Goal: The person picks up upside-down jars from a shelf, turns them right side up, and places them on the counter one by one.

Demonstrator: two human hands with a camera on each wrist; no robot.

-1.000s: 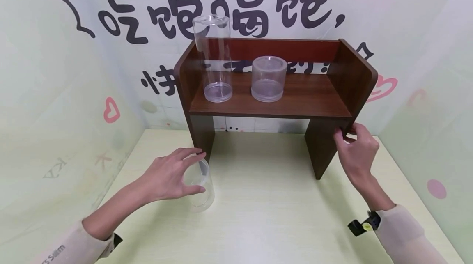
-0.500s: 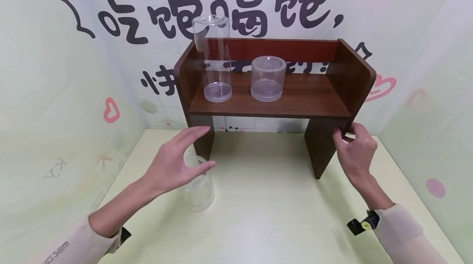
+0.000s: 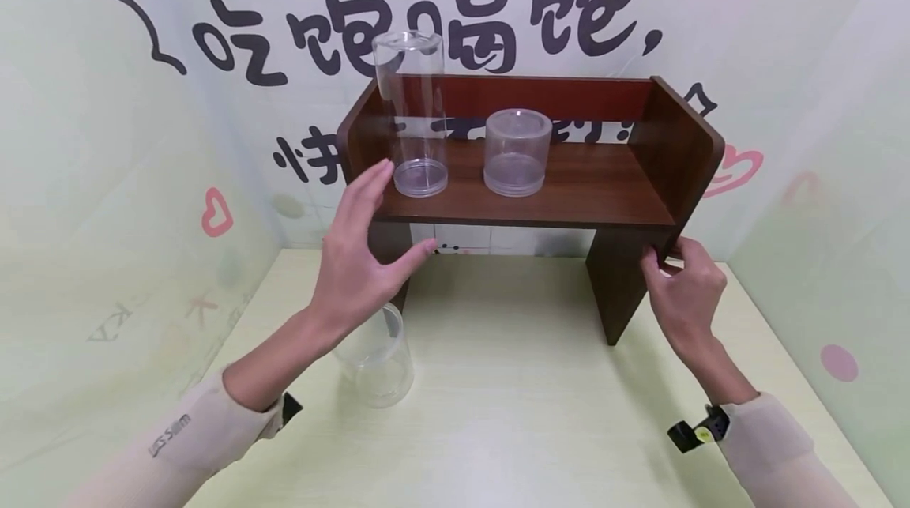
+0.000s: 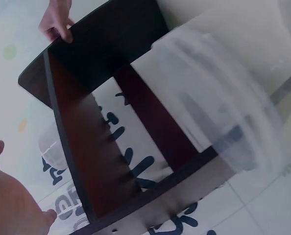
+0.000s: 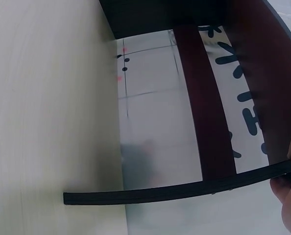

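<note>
In the head view, my left hand [image 3: 355, 259] is raised with thumb and fingers spread, holding nothing. Its fingertips overlap the shelf's left side, close to the base of a tall clear plastic jar [image 3: 419, 129]. Below the wrist, another clear jar [image 3: 384, 370] stands on the table, partly covered by the hand; it looms large as a clear jar [image 4: 224, 107] in the left wrist view. My right hand [image 3: 686, 291] pinches the front edge of the right side panel of the brown wooden shelf [image 3: 590, 192]. A short clear jar [image 3: 517, 156] stands mid-shelf.
The shelf straddles the light table [image 3: 512, 413], with an open space between its two side panels. Behind it hangs a pale printed backdrop [image 3: 235, 121] with large dark characters, and similar sheets close in both sides.
My left hand has let go of the jar on the table and risen toward the shelf's left end, fingers still spread. The right hand keeps its pinch on the side panel.
</note>
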